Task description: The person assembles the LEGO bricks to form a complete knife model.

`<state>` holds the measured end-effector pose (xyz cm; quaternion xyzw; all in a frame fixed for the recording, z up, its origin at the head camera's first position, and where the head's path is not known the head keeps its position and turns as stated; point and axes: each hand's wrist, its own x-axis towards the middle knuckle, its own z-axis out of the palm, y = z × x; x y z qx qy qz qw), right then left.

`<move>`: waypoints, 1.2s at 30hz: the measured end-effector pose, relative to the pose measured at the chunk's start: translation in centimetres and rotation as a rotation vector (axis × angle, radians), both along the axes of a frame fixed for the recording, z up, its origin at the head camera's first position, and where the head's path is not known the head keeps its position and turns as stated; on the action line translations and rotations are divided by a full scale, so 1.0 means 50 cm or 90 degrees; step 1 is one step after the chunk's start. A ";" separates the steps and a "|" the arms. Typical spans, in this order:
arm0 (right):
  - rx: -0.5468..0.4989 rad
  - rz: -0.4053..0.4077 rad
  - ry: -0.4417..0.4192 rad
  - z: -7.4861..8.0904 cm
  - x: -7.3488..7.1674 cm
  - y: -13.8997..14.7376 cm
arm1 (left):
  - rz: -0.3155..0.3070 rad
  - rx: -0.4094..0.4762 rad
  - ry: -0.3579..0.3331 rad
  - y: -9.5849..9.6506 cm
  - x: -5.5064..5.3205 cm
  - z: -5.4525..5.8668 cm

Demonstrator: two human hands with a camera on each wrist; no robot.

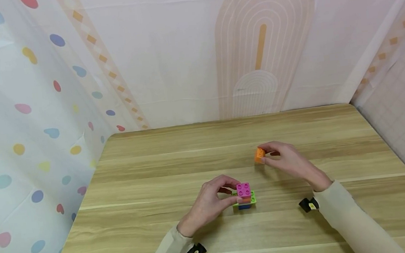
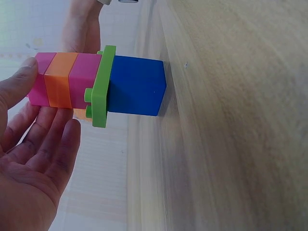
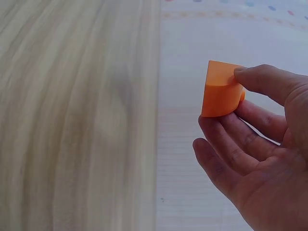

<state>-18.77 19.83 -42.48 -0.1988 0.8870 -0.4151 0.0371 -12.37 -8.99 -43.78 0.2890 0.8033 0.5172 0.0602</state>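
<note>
A stack of toy building bricks stands upright on the table. From the top it runs pink brick, orange brick, pink brick, flat green plate, and blue block at the bottom. My left hand grips its upper part, thumb on one side of the top pink brick and fingertips on the other. Farther back and to the right, my right hand pinches an orange brick between thumb and fingers. That brick has one rounded side and is held above the table.
The wood-grain table reaches back to a patterned curtain. More patterned cloth hangs on the left and right. Black devices are strapped at both wrists, close above the tabletop.
</note>
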 end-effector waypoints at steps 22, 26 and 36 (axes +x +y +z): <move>-0.004 0.019 0.083 0.044 0.053 -0.016 | -0.002 0.001 0.015 -0.001 0.000 -0.003; -0.002 0.023 0.106 0.050 0.062 -0.021 | -0.003 0.002 0.017 -0.001 -0.001 -0.004; 0.000 0.035 0.118 0.064 0.080 -0.032 | -0.006 0.007 0.033 -0.001 -0.001 -0.004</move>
